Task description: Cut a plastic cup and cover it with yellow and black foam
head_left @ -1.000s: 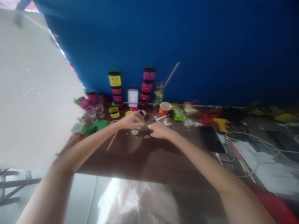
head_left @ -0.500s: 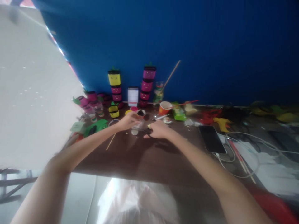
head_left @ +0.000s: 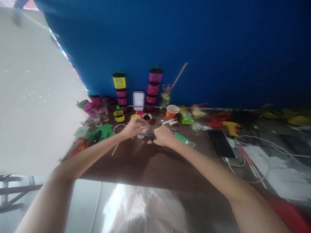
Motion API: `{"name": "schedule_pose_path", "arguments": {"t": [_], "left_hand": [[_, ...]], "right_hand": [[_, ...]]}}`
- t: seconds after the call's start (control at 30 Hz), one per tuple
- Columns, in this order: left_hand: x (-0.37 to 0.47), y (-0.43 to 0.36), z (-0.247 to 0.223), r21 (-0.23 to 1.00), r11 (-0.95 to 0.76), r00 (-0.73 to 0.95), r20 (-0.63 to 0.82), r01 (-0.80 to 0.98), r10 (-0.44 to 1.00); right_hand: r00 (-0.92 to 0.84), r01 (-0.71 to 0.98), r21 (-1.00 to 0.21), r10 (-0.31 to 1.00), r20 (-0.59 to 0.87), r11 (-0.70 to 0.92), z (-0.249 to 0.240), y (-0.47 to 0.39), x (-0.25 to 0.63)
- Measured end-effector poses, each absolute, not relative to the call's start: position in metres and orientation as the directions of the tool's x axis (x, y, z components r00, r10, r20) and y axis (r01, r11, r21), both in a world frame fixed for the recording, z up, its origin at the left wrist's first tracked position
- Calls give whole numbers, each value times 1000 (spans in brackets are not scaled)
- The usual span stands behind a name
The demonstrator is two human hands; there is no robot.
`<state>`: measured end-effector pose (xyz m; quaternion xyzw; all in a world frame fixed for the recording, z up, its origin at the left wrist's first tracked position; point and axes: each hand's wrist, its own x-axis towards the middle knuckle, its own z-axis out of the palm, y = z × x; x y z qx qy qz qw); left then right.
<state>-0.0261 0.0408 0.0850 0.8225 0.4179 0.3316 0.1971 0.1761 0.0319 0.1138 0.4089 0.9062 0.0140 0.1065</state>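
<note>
Clear plastic, apparently a thin-walled piece, sits between the person's two hands, above the middle of the brown tabletop. The left hand has thumb and fingers drawn together on it. The right hand is curled closed around a dark tool, perhaps scissors, which points toward the plastic; blur hides whether the two touch.

The plastic piece should be very light, springy and rather slick, likely to buckle under a hard squeeze and, if cut, sharp along its edge. A soft pinch near the rim, clear of the tool, seems the best hold.

Counted, there are two upright stacks against the blue wall: a left stack with a yellow top over magenta, and a right stack all magenta, each seemingly four tiers high. Between them stands one lit screen. There is one small yellow pot, one orange paper cup, one round container with dark contents, one green-labelled bottle lying down beyond the right wrist, one yellow glue gun and one black phone. The magenta pots at far left overlap too much to count.
</note>
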Motion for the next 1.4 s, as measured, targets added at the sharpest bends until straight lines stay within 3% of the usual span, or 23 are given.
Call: {"name": "schedule_pose_path", "arguments": {"t": [0.3,0.63,0.97,1.4], "left_hand": [[-25,45,80,635,-343,217,271,692,938],[-14,47,80,629,-375,255,276,681,927],[-19,51,82,651,-392,281,274,650,920],[-21,48,77,638,-373,229,299,674,926]], "right_hand": [[-541,823,117,829,-137,556,117,10,165],[-544,815,123,820,-175,567,120,28,172],[-671,715,138,728,-139,686,109,45,186],[-629,758,102,763,-151,645,104,42,179]]}}
